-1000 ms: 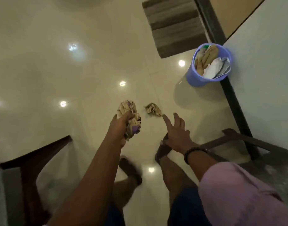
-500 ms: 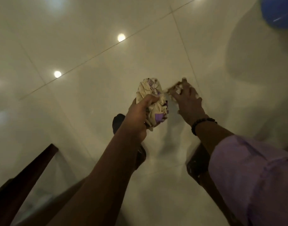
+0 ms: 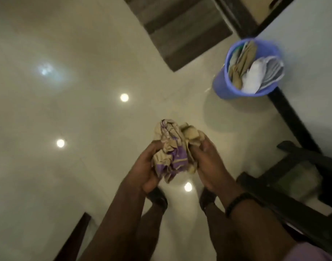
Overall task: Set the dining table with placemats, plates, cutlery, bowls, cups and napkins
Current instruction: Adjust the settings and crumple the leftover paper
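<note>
From where I stand, no word, number, label or brand can be read on anything here. The crumpled beige-and-purple paper wad (image 3: 172,149) carries printed purple patches, but the marks on it are too blurred and creased to read.

- Crumpled paper wad (image 3: 170,149), beige with purple patches, bunched tight, held above the floor between both hands.
- Smaller beige scrap (image 3: 192,135) pressed against it at two o'clock.
</note>
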